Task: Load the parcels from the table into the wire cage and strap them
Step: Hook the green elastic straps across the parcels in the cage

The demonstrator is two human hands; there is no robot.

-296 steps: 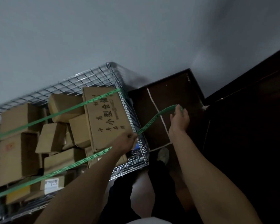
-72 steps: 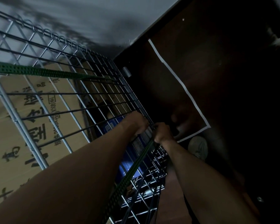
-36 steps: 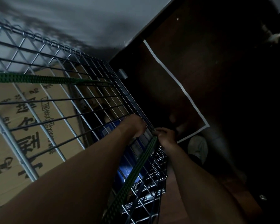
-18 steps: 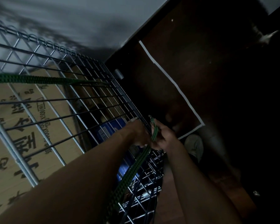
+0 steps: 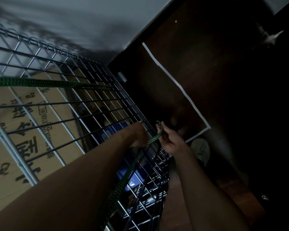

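Note:
The wire cage [image 5: 93,104] fills the left of the view, seen close from its side. Behind the mesh stands a large cardboard parcel [image 5: 23,127] with black printed characters, and a blue parcel [image 5: 123,175] lies lower down. A green strap [image 5: 40,83] runs across the cage top; a second green strap [image 5: 123,177] climbs the cage side to my hands. My left hand [image 5: 137,135] is curled against the mesh at the cage corner, on the strap. My right hand [image 5: 169,142] pinches the strap's free end, which loops up above my fingers.
A dark brown floor [image 5: 207,80] with a white tape line [image 5: 178,85] lies right of the cage. A pale shoe [image 5: 200,149] shows just beyond my right wrist. A grey wall [image 5: 73,19] stands behind the cage. The scene is dim.
Since 8 seconds ago the view has dropped close to the cage side. In the last second my right hand has pulled the strap end away from the mesh to the right and lifted it.

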